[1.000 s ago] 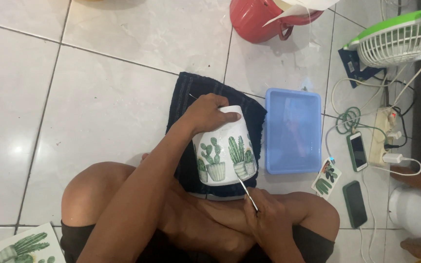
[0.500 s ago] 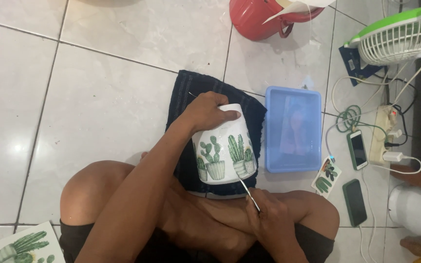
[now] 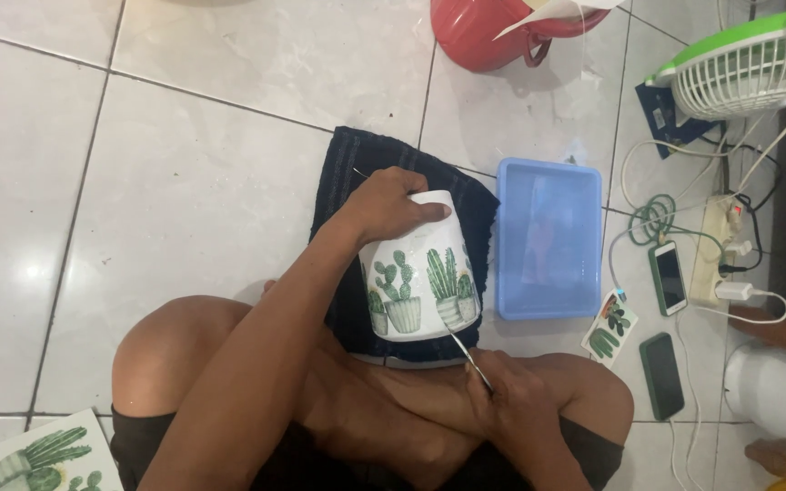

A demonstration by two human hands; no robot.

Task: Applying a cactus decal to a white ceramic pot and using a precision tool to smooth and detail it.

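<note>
A white mug (image 3: 416, 277) with green cactus pictures lies tilted over a dark towel (image 3: 347, 182) on the tiled floor. My left hand (image 3: 388, 207) grips its far end from above. My right hand (image 3: 511, 405) pinches a thin metal tool (image 3: 468, 356) whose tip touches the mug's lower edge near a cactus picture. My crossed legs sit below the mug.
A light blue tray (image 3: 548, 241) holding water lies right of the towel. A red pot (image 3: 479, 32), a green-and-white fan (image 3: 743, 73), two phones (image 3: 668, 277), a power strip (image 3: 716, 250), cables, and cactus sticker sheets (image 3: 34, 455) lie around.
The mug and both hands stayed almost in place; the view shifted slightly and my right hand with the tool sits a little lower.
</note>
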